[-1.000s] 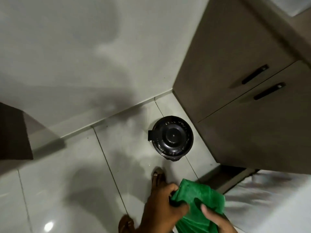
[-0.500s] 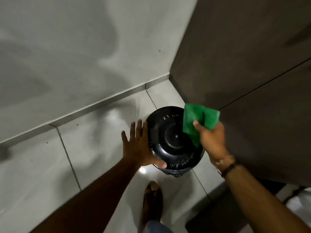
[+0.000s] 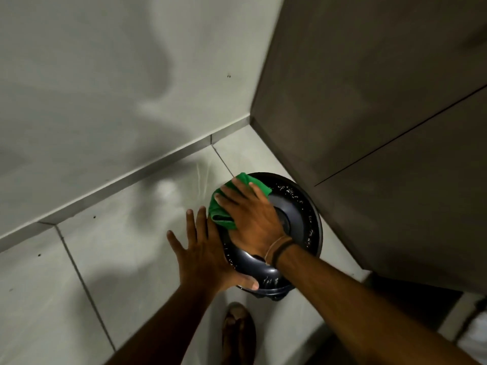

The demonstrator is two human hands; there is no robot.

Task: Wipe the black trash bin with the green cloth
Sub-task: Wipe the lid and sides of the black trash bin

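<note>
The round black trash bin (image 3: pixel 303 214) stands on the tiled floor in the corner between wall and cabinet, seen from above. My right hand (image 3: pixel 253 219) lies flat on the left part of its lid, pressing the green cloth (image 3: pixel 224 214) under the palm and fingers; the cloth sticks out at the lid's far left edge. My left hand (image 3: pixel 208 256) rests against the bin's left side with fingers spread and the thumb on the near rim. Most of the cloth is hidden by my right hand.
A brown cabinet (image 3: pixel 382 114) rises close on the bin's right. A pale wall (image 3: pixel 105 88) with a skirting strip runs behind. Light floor tiles (image 3: pixel 118 246) spread to the left. My sandalled foot (image 3: pixel 238 335) stands just in front of the bin.
My right hand swept the cloth from the lid's right far edge across to its left side and now presses flat. The left hand stays against the bin. The view has come closer.
</note>
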